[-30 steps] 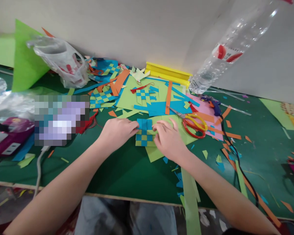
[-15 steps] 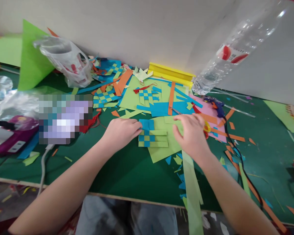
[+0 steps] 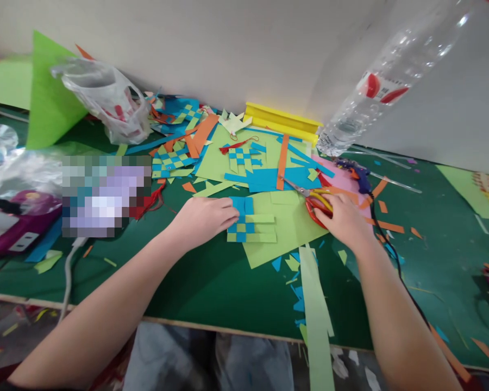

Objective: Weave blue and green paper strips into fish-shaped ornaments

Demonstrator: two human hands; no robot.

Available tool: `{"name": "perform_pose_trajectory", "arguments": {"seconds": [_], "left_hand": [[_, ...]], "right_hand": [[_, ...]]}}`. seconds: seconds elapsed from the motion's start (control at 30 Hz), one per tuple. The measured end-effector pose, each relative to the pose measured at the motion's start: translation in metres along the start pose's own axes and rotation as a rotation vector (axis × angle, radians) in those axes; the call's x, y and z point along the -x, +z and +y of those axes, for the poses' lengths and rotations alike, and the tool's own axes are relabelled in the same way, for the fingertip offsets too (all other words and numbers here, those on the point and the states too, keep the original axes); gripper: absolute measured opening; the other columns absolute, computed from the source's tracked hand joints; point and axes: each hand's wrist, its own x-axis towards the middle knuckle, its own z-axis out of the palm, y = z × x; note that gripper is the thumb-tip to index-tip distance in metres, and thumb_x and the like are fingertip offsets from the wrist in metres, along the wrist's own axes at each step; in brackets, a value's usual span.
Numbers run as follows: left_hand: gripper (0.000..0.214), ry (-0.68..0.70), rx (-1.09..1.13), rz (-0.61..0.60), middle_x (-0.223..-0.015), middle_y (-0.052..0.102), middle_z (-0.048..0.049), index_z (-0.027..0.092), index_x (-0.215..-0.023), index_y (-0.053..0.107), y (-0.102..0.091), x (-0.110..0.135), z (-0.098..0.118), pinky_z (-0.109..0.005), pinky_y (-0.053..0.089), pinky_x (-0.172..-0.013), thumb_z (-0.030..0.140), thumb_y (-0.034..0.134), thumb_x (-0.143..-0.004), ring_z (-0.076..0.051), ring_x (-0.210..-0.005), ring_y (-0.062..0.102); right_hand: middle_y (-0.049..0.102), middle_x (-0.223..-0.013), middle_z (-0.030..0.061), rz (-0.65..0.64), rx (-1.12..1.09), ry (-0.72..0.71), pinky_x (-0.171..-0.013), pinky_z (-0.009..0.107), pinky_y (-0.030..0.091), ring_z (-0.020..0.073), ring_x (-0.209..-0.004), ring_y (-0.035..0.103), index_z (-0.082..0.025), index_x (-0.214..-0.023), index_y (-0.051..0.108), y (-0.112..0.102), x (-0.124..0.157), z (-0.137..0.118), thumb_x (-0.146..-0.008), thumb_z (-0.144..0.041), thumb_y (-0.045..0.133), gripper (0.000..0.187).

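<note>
A small woven paper square point(image 3: 249, 224) of blue and light-green strips lies on a light-green sheet point(image 3: 287, 228) in the middle of the green table. My left hand point(image 3: 204, 218) rests on the weave's left edge, fingers curled and pressing it down. My right hand point(image 3: 344, 217) lies to the right, over the handles of the red and yellow scissors point(image 3: 315, 202). Its fingers are curled around the handles, and the blades point left toward the blue paper.
Paper scraps, blue and orange strips and other woven pieces point(image 3: 171, 161) litter the table's back. A clear plastic bottle point(image 3: 375, 89) leans at the right, a plastic bag point(image 3: 104, 100) at the left. A black cable point(image 3: 393, 260) runs past my right wrist. A long green strip point(image 3: 315, 309) overhangs the front edge.
My right hand left the woven square and moved right onto the scissors. My left hand stayed on the weave's left edge.
</note>
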Motion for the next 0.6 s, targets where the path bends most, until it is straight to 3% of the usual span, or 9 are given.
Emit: {"name": "perform_pose_trajectory", "arguments": {"seconds": [0.13,0.33,0.6], "left_hand": [[0.027,0.074,-0.003,0.071,-0.088,0.069,0.0011,0.025,-0.094,0.072,0.002,0.000,0.000,-0.026,0.032,-0.050,0.030,0.046,-0.097,-0.012,-0.068,0.063],[0.025,0.168,0.009,0.177,-0.087,0.069,0.0010,0.024,-0.091,0.072,0.006,-0.002,-0.001,-0.026,0.039,-0.056,0.027,0.048,-0.096,-0.013,-0.069,0.063],[0.024,0.167,0.012,0.168,-0.086,0.070,0.0001,0.023,-0.090,0.072,0.006,-0.004,-0.001,-0.027,0.041,-0.057,0.029,0.050,-0.095,-0.014,-0.069,0.065]], "right_hand": [[0.059,-0.111,0.0166,-0.027,-0.054,0.013,-0.095,0.049,0.046,0.0331,-0.114,0.055,-0.014,-0.120,0.055,-0.002,-0.001,-0.001,-0.090,-0.041,0.047,0.042],[0.053,-0.121,0.0195,-0.027,-0.098,0.100,-0.087,0.050,0.050,0.0350,-0.111,0.057,-0.014,-0.125,0.051,-0.010,0.002,-0.009,-0.088,-0.041,0.050,0.045],[0.060,-0.117,0.0119,0.130,-0.241,0.123,-0.094,0.044,0.046,0.0306,-0.112,0.056,-0.021,-0.112,0.063,-0.038,0.004,-0.020,-0.077,-0.036,0.062,0.038]]}}
